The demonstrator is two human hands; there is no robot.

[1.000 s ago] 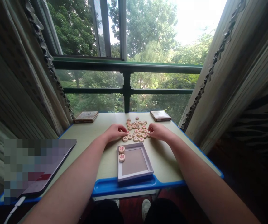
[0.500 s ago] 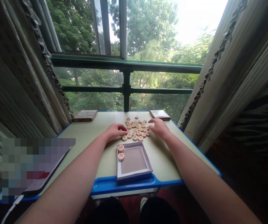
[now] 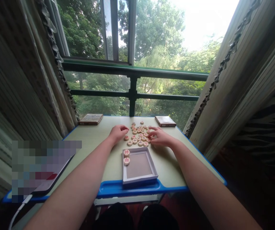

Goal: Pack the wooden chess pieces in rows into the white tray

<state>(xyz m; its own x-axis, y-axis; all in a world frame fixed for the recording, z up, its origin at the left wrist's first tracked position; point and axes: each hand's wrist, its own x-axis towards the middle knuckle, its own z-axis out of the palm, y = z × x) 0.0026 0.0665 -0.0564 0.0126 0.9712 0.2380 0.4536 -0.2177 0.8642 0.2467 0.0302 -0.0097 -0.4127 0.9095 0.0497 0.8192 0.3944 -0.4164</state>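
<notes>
Presently | one tray (image 3: 138, 167): two discs (image 3: 126, 161) | two hands (image 3: 119, 133) (image 3: 161, 137) beside loose discs (image 3: 140, 143)

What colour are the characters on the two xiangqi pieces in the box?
Red characters on both xiangqi pieces; best seen in the head view.

Two hands (image 3: 119, 133), two boxed discs (image 3: 126, 152), over a dozen loose discs (image 3: 140, 143), one open box (image 3: 137, 167), two flat cases (image 3: 91, 118), one table (image 3: 167, 167)

Backlight from overexposed window (image 3: 137, 48), dim edges
</notes>
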